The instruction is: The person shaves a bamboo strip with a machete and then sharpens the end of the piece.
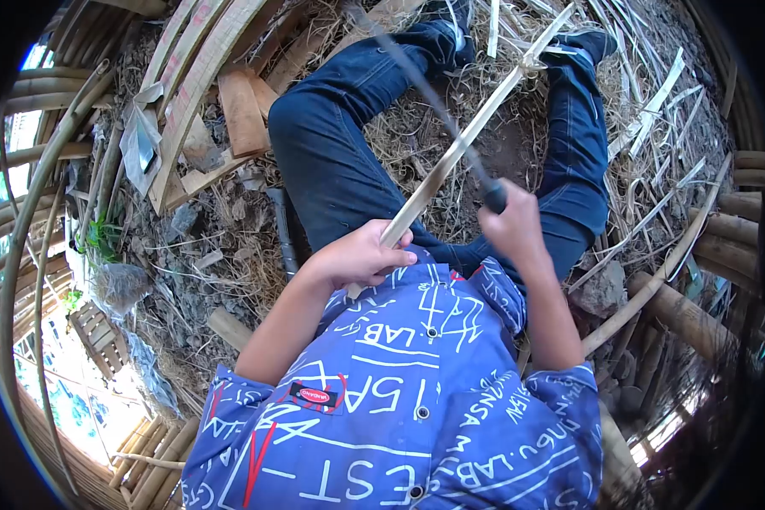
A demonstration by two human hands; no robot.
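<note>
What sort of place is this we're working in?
Probably a rough, open-sided workshop or shelter, judging by the pole wall with daylight showing through, the dirt floor littered with shavings, and the long boards beside the person's left leg.

Walls of bamboo poles [38,187] curve around both sides, bright daylight [55,399] coming through the gaps on the left, over a dirt floor [238,221] strewn with stones, wood shavings [646,110] and dry plant scraps.

The shirt [374,361] is blue, short-sleeved, white-lettered, with 3 buttons [422,412] and a red-and-black label [314,396]. The trousers [331,166] are dark blue.
</note>
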